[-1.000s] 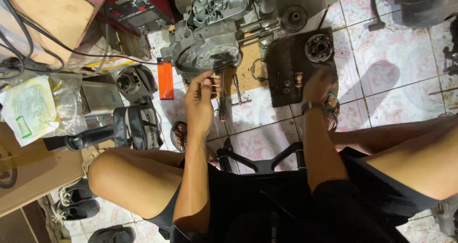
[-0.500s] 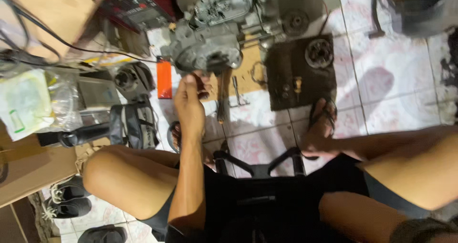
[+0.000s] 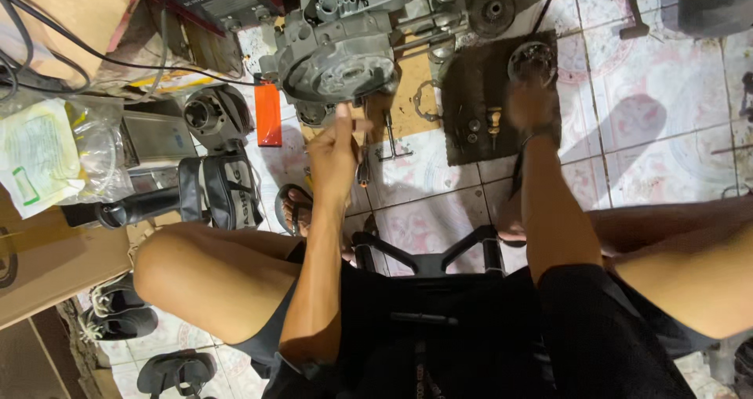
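I sit on a low black stool [image 3: 427,262] over a grey engine case [image 3: 337,62] that lies on the tiled floor. My left hand [image 3: 333,152] is raised at the case's lower edge, fingers curled and thumb up against the metal; nothing shows in it. My right hand [image 3: 533,101], blurred, reaches over a dark greasy mat [image 3: 471,93] with its fingers at a round metal part [image 3: 532,54]. Small bolts and a brass piece [image 3: 494,121] lie on the mat. A T-shaped tool [image 3: 390,136] lies between my hands.
An orange flat object [image 3: 268,115] and a cylinder part [image 3: 212,113] lie left of the engine. Further left are a black bag [image 3: 223,191], a plastic bag [image 3: 47,152] and a cardboard box [image 3: 39,266]. A toothed disc [image 3: 492,9] sits beyond the mat. Shoes [image 3: 110,305] lie at lower left.
My right hand left the mat half a second ago and has now reached back out to the round part. My left hand stayed at the engine's lower edge. The camera moved closer.
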